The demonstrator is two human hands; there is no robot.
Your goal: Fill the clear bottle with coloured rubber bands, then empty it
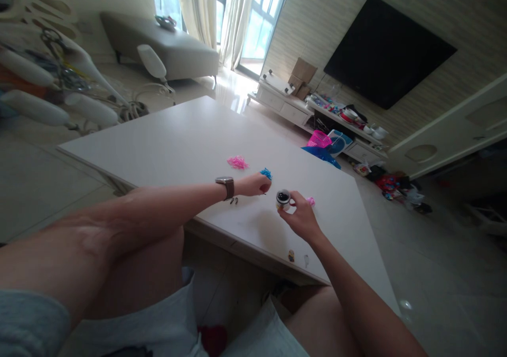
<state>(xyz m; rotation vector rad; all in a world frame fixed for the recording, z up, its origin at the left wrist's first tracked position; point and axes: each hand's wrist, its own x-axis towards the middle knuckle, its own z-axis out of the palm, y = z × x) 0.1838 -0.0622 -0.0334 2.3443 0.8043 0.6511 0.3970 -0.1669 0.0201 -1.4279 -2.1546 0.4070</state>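
Note:
My right hand [301, 217] is wrapped round a small jar [283, 199] with dark contents, held over the white table [178, 146]. Left of the jar, my left hand [255, 184] is closed with its fingers bent downward; what they pinch, if anything, is too small to name. A little heap of blue pieces [265, 173] lies just beyond those fingers. Farther left sits a heap of pink pieces [237, 162]. Another pink item [311, 202] shows behind my right hand. Two small dark items [234, 201] rest under my left wrist.
Near the front edge lie a small yellow figure [291, 255] and a clear piece [306, 261]. Beyond the table stand a low TV cabinet [283, 107], a pink basket [319, 139] and a grey bench [174, 50]. White chair-like frames [91, 109] are at left.

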